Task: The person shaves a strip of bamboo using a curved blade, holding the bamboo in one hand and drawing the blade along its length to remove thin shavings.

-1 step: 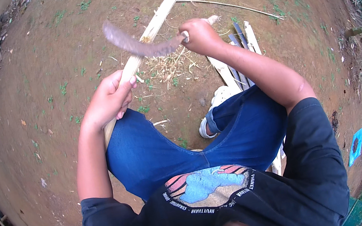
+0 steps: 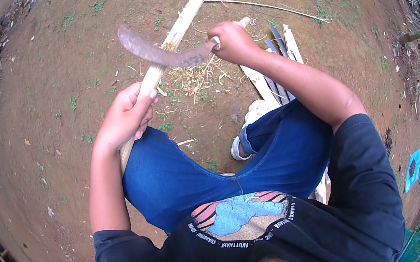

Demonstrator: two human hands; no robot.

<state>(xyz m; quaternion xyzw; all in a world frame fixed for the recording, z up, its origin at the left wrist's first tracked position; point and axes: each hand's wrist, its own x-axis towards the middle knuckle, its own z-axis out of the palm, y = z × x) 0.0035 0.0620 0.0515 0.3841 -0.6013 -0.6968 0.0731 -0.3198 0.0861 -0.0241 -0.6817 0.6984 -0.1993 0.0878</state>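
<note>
My left hand [image 2: 130, 111] is closed round the lower part of a long, pale wooden strip [image 2: 190, 13]. The strip slants away up to the right, its near end passing beside my left thigh. In my right hand [image 2: 234, 42] is the handle of a curved machete [image 2: 142, 47], whose end sticks out past my fist. The machete's broad, dull blade lies across the strip, beyond my left hand, its tip pointing left. A brownish, rough patch [image 2: 168, 46] shows on the strip just above the blade. Loose shavings [image 2: 197, 77] lie on the ground below.
Several split strips [image 2: 291, 43], pale and dark, lie beside my shoe [image 2: 241, 148] and under my right forearm. A thin stick [image 2: 269, 7] rests on the bare earth farther off. A blue sheet [image 2: 413, 170] is on the ground at the right.
The machete blade has shifted very slightly left and looks less blurred. Both hands keep their grips.
</note>
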